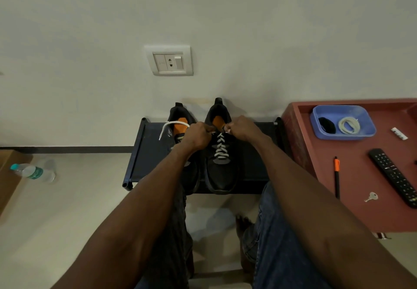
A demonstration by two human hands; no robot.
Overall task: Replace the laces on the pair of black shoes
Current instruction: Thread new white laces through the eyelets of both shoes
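The fingers of the left hand were curled and pinched one end of the white flat lace near the top eyelets of the right-hand black shoe with an orange insole. The right hand pinched the other end the same way, just across the tongue, the two hands almost touching. The lace was crossed in rows down that shoe's front. Beside it, touching, stood the left-hand black shoe with an orange insole, partly hidden by the left wrist, with a loose white lace arching over its opening. Both shoes sat toes toward the person on a low dark fabric rack against the wall.

On the reddish-brown table to the right lay a blue plastic tray holding a coiled pale lace and a black bundle, a black remote control, a black pen with an orange cap and a small silver key. A clear plastic bottle with a green label lay on the floor at left; its print was too small to read.
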